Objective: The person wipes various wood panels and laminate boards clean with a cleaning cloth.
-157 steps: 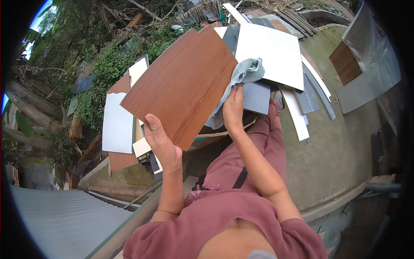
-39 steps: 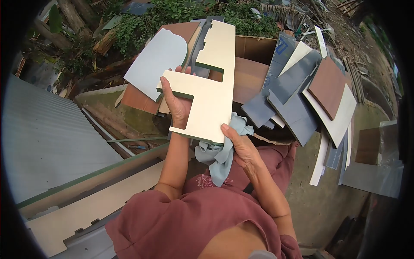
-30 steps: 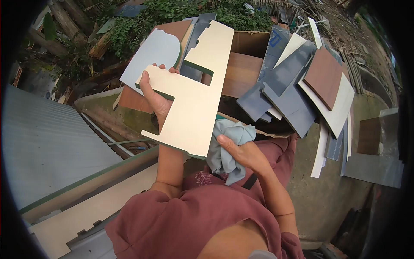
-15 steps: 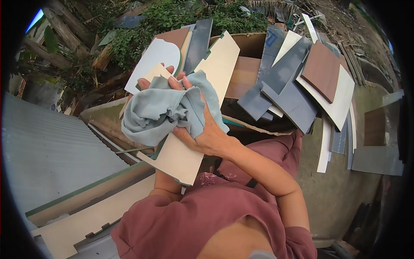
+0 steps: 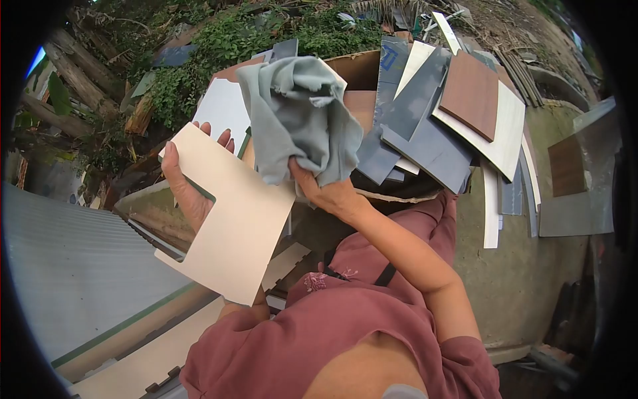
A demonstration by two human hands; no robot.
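Cream board (image 5: 229,219), centre-left of frame, long axis running lower left to upper right; your left hand (image 5: 189,193) grips its upper-left edge from behind. Your right hand (image 5: 325,193) clutches the grey cloth (image 5: 299,116) at the board's upper-right end, nearer the wiping face

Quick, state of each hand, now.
Left hand: closed on the cream notched board.
Right hand: closed on the grey-blue cloth, lifted above the board.
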